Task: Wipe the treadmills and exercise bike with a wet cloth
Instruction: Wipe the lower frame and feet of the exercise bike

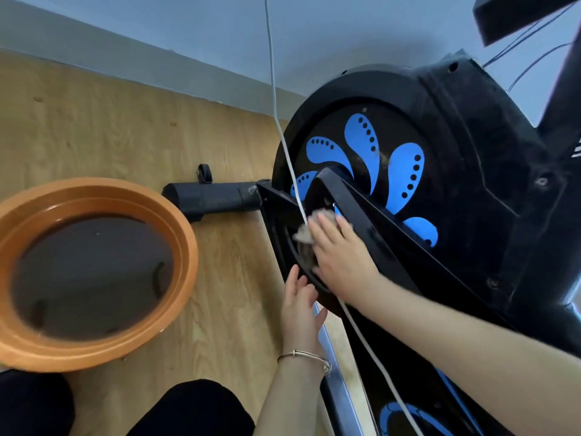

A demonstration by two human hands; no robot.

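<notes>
The right hand (341, 256) lies with its fingers straight and flat over a crumpled grey wet cloth (304, 239), pressing it against a slanted black bar (371, 215) of the black exercise machine (465, 190). Most of the cloth is hidden under the palm; only its blurred edges show at the fingertips and below them. The left hand (300, 305), just below the cloth, is relaxed and open, its fingertips touching the machine's dark lower edge; whether they press there I cannot tell. A thin metal bangle (305, 357) circles that wrist.

A white cord (276, 99) runs down across the machine's round black side panel with blue petal shapes (361, 143), crossing in front of the cloth and under the right forearm. The machine's upper parts are cut off at the frame's right edge.

Left of the machine, a round orange plastic basin (185, 247) holds dark, murky water, with small dark shapes in it too unclear to identify. The machine's black floor stabiliser (213, 196) rests on a pale wood-grain floor (110, 127), which meets a light grey wall (188, 29) behind the machine. Dark-clothed knees (188, 410) show at the bottom.
</notes>
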